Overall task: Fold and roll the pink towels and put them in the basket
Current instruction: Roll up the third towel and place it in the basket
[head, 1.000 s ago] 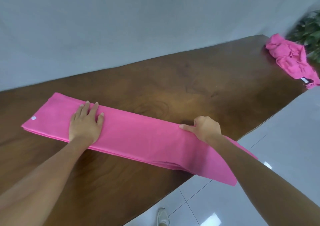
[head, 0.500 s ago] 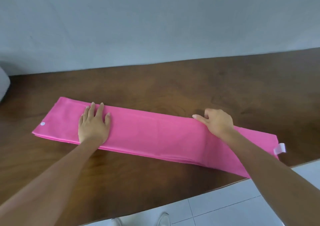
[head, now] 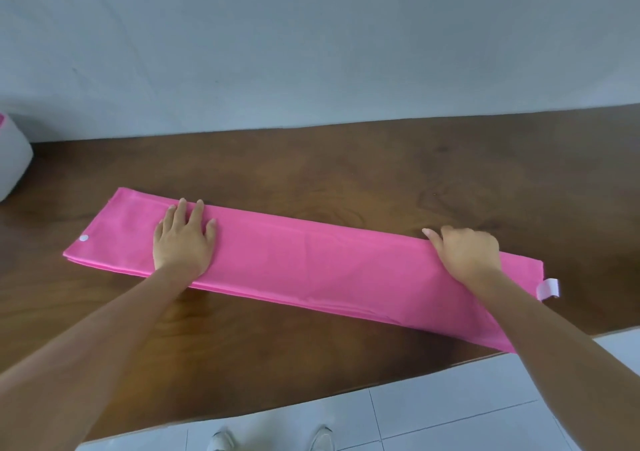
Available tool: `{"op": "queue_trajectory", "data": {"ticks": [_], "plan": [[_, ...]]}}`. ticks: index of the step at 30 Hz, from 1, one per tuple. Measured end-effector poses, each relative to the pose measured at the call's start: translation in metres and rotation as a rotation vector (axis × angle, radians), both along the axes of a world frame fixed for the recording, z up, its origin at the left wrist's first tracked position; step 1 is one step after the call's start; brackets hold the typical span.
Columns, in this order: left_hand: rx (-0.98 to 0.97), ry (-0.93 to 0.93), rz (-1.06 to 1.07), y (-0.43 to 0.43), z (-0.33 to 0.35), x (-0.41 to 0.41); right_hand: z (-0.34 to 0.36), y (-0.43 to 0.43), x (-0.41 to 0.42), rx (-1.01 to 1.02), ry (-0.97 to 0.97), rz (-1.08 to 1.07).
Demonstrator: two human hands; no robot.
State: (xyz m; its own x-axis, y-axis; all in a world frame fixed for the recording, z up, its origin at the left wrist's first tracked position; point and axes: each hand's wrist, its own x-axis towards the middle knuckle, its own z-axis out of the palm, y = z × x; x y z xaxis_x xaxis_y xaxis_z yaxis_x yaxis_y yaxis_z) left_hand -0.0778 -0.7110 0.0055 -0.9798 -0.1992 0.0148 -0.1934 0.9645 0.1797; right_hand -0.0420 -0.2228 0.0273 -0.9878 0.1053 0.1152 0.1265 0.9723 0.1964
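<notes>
Pink towel [head: 311,267] lies as a long folded strip on the counter [head: 346,173]; left hand [head: 183,239] rests flat on it, fingers straight; right hand [head: 467,253] curls its fingers over the far edge.

The left hand [head: 183,239] and right hand [head: 467,256] are bare, with short pale nails. Both forearms [head: 114,326] are uncovered as far as the view shows them. At the bottom edge show the toes of two light, whitish shoes [head: 323,439].
</notes>
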Motion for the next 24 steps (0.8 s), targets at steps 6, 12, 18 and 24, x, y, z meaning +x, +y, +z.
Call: {"op": "queue_trajectory", "data": {"ticks": [6, 12, 18, 24], "plan": [[0.032, 0.039, -0.141, 0.022, 0.01, 0.004, 0.01, -0.038, -0.004, -0.047, 0.012, -0.085], [0.175, 0.012, -0.613, 0.076, 0.006, 0.022, 0.031, -0.164, 0.033, -0.604, -0.029, -0.011], [0.122, -0.042, -0.726, 0.073, 0.007, 0.022, 0.021, -0.237, 0.028, -0.628, -0.252, -0.145], [-0.032, -0.085, -0.739, 0.041, 0.005, 0.024, 0.002, -0.262, 0.026, -0.466, -0.333, -0.182]]}}
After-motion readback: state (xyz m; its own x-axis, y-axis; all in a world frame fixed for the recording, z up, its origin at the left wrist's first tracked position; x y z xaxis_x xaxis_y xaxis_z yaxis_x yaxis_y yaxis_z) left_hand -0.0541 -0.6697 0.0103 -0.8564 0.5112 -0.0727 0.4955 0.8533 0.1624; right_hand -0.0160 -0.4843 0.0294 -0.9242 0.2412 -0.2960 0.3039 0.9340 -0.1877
